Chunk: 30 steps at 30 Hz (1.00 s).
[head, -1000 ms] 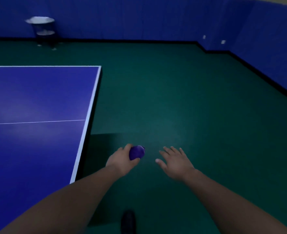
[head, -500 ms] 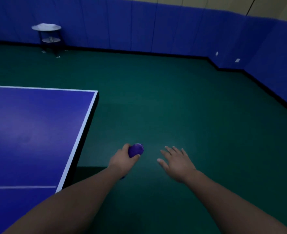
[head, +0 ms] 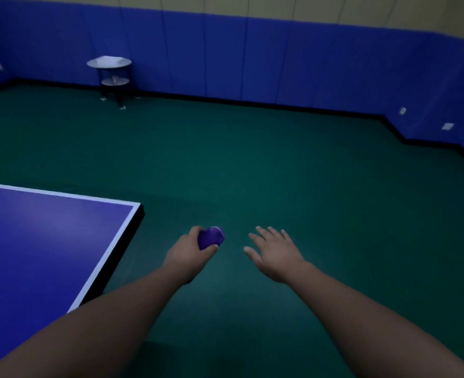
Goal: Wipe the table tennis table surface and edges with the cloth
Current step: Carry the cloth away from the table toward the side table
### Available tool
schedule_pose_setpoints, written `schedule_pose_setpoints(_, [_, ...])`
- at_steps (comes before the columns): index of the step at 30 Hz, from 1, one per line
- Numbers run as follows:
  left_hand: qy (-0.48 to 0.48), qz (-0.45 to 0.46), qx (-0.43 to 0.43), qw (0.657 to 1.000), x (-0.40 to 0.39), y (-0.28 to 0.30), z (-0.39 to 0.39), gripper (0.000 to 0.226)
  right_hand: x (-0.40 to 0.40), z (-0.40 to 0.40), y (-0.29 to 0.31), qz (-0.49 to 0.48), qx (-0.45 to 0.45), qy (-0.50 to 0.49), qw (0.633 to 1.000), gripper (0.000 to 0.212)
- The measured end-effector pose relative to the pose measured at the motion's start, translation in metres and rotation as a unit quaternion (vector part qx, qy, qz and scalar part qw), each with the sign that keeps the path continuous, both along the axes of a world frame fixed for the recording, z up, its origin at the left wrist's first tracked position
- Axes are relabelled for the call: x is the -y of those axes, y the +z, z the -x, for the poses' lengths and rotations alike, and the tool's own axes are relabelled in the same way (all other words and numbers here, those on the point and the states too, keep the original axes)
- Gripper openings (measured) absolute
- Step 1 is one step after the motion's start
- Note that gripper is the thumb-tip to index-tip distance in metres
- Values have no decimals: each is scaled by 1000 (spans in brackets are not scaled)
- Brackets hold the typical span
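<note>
I see the left hand (head: 190,255) clenched around the balled-up purple cloth (head: 210,237), held over the green floor (head: 307,186) just off the worktop (head: 48,241) near its far right corner (not touching it). The right hand (head: 274,253) hangs released, fingers spread.

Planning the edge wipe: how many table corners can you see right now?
1. The table shows one corner, ahead and left of the left hand gripping the cloth. The other corners are out of frame.
</note>
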<state>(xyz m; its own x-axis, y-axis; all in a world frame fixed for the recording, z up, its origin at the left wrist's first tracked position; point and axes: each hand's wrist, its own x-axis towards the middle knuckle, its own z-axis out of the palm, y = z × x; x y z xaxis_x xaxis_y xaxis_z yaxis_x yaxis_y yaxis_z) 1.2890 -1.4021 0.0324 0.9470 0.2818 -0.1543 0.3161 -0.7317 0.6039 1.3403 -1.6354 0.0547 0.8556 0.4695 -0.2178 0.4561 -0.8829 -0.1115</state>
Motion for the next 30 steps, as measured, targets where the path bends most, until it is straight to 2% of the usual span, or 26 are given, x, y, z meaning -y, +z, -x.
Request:
schedule_pose_setpoints(4, [50,1,13,999,-30,10,-87,55,-28,-110,11,-2,1,36,999,67])
schedule_pose_setpoints(10, [109,5,15,994,-97,-8,-224,57,-96,-263,-1,-4,0,86,996,67])
schedule_pose_setpoints(16, [131,21,25,991,-182,-24,-377,57,-183,-425,-9,9,-4,106,994,68])
schedule_pose_setpoints(25, [165,16,28,986,-306,-8,-604,55,-319,-658,15,1,3,136,991,66])
schedule_pose_setpoints(30, [198,24,28,979,-375,-20,-724,56,-400,-785,-1,2,-8,173,985,66])
